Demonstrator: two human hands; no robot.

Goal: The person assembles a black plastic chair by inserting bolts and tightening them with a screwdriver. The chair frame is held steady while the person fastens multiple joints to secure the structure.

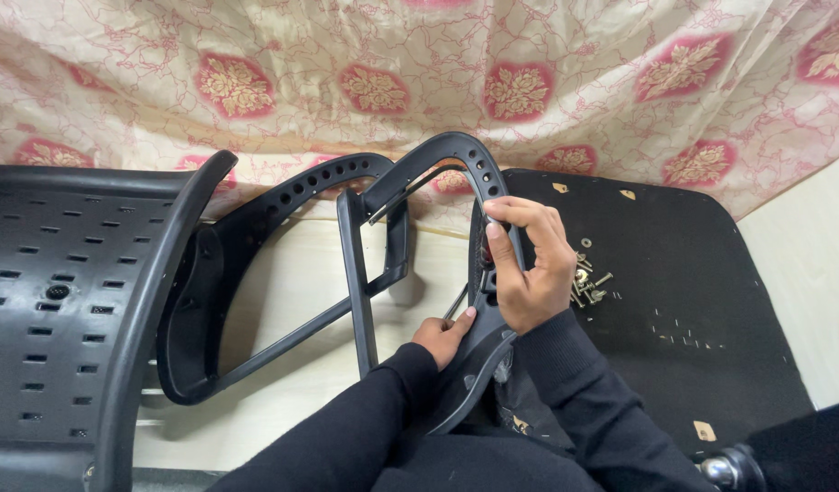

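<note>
- Armrest [474, 182]: black curved plastic, row of round holes along its arc.
- Right hand [529, 269]: fingers wrapped around the armrest's right side.
- Left hand [445, 335]: below it, fingers pinching a thin metal key [456, 305].
- Screws [591, 284]: loose pile just right of the armrest.

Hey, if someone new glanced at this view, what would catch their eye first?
Probably the curved black armrest at centre, gripped by the right hand while the left hand holds a thin metal tool at its lower part. Next, the small heap of screws on the upturned black seat base at right, and the perforated black chair back at left.
</note>
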